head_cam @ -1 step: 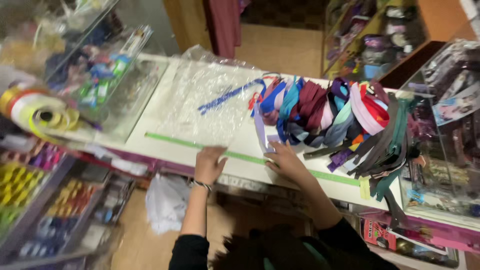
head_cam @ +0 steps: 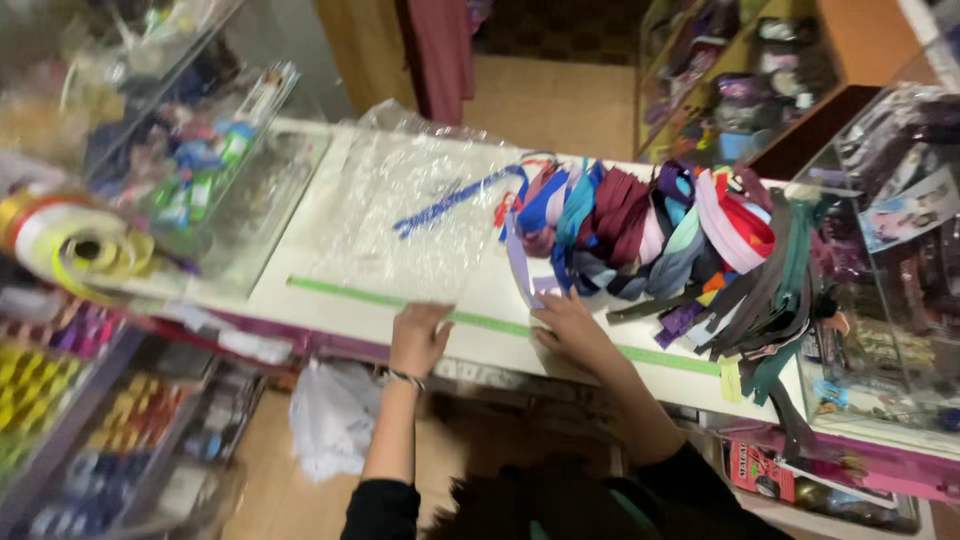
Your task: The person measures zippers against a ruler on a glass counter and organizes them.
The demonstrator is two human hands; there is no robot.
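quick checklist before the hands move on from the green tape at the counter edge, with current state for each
1. Left hand on the green tape: ok, it rests on the counter at the tape.
2. Right hand on the tape: ok, it presses near the lilac strip.
3. Tape lying flat and straight: ok along the front edge.
4. Zipper pile clear of the hands: not ok, it lies right against the right hand.
5. Plastic bag clear of the tape: not ok, its edge reaches the tape.
6. Anything pinched in the fingers: cannot tell, too blurred.
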